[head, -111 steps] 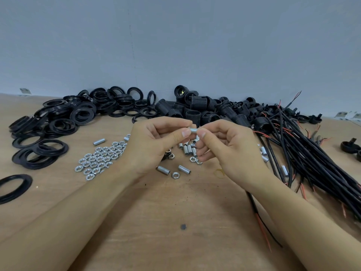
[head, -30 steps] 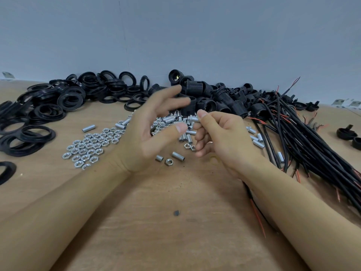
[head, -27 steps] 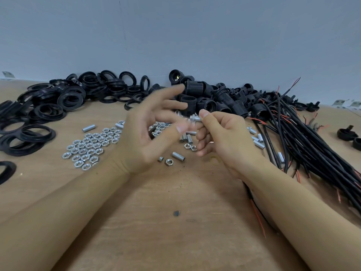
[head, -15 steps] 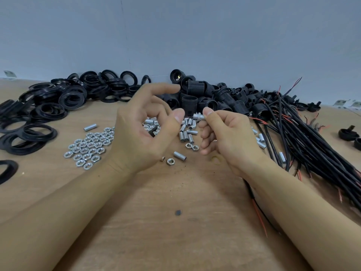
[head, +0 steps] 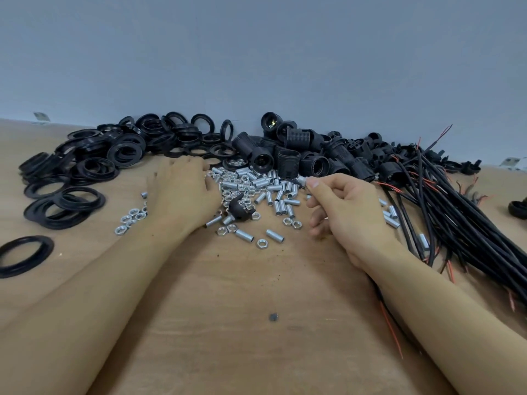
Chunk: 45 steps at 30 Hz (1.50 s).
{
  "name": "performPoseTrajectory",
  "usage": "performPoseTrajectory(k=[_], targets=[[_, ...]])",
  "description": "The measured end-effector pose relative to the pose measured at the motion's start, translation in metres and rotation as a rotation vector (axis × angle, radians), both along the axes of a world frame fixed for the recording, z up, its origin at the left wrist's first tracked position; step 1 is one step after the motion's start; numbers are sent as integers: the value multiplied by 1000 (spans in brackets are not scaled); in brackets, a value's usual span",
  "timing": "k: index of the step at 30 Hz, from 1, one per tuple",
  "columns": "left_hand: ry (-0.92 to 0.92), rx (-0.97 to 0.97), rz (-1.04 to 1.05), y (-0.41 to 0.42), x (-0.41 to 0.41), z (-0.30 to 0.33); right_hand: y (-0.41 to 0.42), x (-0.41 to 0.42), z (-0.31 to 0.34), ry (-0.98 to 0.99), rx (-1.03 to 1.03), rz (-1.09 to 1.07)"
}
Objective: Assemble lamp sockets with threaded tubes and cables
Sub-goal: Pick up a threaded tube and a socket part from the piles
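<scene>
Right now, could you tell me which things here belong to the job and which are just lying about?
Job:
- threaded tube, pinched by right hand
- loose tubes
- nuts
- sockets
- cables
- left hand, over the parts

Lying about:
- black rings
- dark speck

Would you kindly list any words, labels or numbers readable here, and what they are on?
No text can be read.
Small pale tags and at the table's far edge: markings too small and blurred to read.
Black sockets and rings: no legible markings.
</scene>
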State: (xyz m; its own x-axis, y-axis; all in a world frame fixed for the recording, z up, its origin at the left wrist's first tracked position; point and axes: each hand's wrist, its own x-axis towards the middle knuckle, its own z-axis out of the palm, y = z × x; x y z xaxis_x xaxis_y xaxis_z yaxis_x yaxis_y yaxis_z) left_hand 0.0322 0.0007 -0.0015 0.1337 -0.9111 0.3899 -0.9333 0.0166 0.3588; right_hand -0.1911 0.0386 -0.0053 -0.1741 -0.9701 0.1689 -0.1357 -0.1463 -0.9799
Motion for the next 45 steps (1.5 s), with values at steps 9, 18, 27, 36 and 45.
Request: performPoseTrajectory(k=[9, 18, 27, 36, 45], targets=[[148, -99, -120, -4, -5, 0, 1, 0, 1, 32, 19, 20], [22, 91, -584, 23, -1, 27, 5, 3, 4, 10, 4, 40], [979, 23, -558, 7, -13, 13, 10, 6, 10, 2, -50, 91], [943, 139, -711, 17, -26, 7, 10, 5, 13, -155, 1, 169], [793, 72, -758, 22, -35, 0, 6, 3, 8, -210, 3, 165]])
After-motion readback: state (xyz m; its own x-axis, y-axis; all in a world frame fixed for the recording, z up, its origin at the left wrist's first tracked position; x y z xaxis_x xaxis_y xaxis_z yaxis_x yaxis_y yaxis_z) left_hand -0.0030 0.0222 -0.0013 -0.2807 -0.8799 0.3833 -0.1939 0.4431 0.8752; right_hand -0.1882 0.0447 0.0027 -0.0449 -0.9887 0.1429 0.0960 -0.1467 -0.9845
